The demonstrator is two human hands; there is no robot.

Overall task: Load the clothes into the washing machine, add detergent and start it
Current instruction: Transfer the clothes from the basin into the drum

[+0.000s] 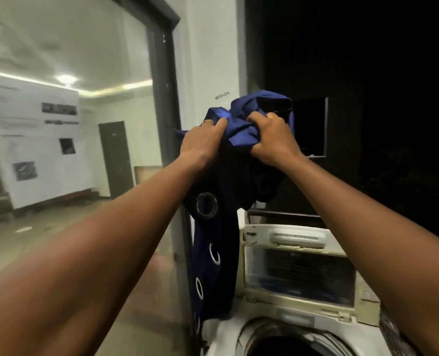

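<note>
A dark blue curtain with metal eyelet rings is bunched up high in front of me. My left hand grips its left side and my right hand grips its right side. A long strip of the cloth with several eyelets hangs down past the left corner of the top-loading washing machine. The machine's lid stands raised at the back. Its round drum opening lies dark at the bottom edge of the view.
A white pillar and a dark door frame stand just left of the machine. A glass panel on the left shows a lit room with a poster board. The right side is dark, with a small framed opening behind the curtain.
</note>
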